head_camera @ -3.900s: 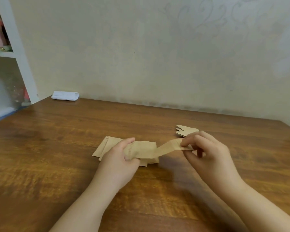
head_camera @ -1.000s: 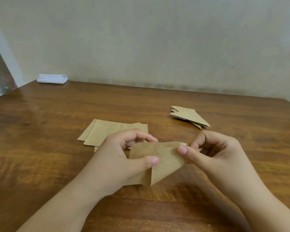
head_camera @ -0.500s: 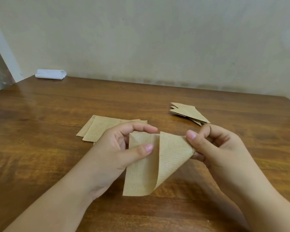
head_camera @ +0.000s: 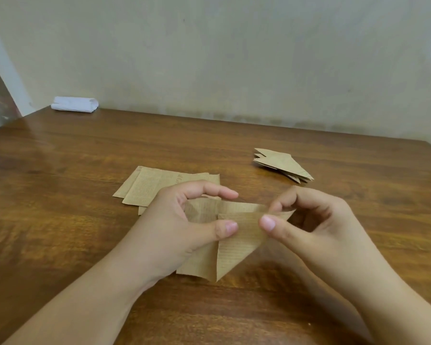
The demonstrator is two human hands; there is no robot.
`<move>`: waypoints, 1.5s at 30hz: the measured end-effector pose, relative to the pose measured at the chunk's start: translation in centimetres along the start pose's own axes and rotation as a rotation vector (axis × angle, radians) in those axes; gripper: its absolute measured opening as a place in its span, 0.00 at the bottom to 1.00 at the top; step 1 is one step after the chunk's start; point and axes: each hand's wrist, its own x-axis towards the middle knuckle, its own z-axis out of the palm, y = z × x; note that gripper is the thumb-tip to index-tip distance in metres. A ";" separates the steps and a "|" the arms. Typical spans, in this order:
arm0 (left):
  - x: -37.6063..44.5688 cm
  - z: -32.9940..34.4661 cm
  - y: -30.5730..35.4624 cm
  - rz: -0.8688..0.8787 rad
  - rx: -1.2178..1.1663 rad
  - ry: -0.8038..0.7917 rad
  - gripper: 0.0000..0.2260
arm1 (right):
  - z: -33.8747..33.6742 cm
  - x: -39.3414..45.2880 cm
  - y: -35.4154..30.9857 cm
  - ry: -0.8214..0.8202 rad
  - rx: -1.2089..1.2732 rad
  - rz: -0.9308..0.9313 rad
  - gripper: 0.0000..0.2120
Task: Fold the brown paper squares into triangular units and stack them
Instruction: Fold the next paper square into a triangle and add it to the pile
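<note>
Pinching the brown paper piece (head_camera: 237, 242) from both sides, you hold it up off the wooden table (head_camera: 60, 195), just in front of you. Your left hand (head_camera: 179, 225) comes in from the lower left, thumb flat on the near face of the sheet, index finger arched over its top edge, the rest curled behind. Your right hand (head_camera: 316, 220) grips the right corner between thumb tip and bent index finger, wrist angled in from the lower right. Between the two thumbs a vertical crease runs down; the right flap tapers to a point below the grip. Beyond your left fingers, a loose pile of flat brown squares (head_camera: 144, 190) lies on the table. Beyond your right hand, well apart, sits the stack of folded triangular units (head_camera: 281, 164). Far left, against the wall (head_camera: 234, 58), a white folded cloth (head_camera: 74, 104)
</note>
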 end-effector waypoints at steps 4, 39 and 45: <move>0.0 -0.1 -0.1 0.016 0.004 -0.002 0.17 | -0.3 -0.1 -0.4 -0.188 0.047 0.092 0.14; 0.2 0.4 -0.3 0.201 -0.016 0.194 0.06 | -0.1 0.5 -0.2 0.160 0.398 0.177 0.21; 0.3 0.3 -0.4 0.202 -0.037 0.200 0.06 | -0.4 0.6 -0.1 0.190 0.387 0.189 0.16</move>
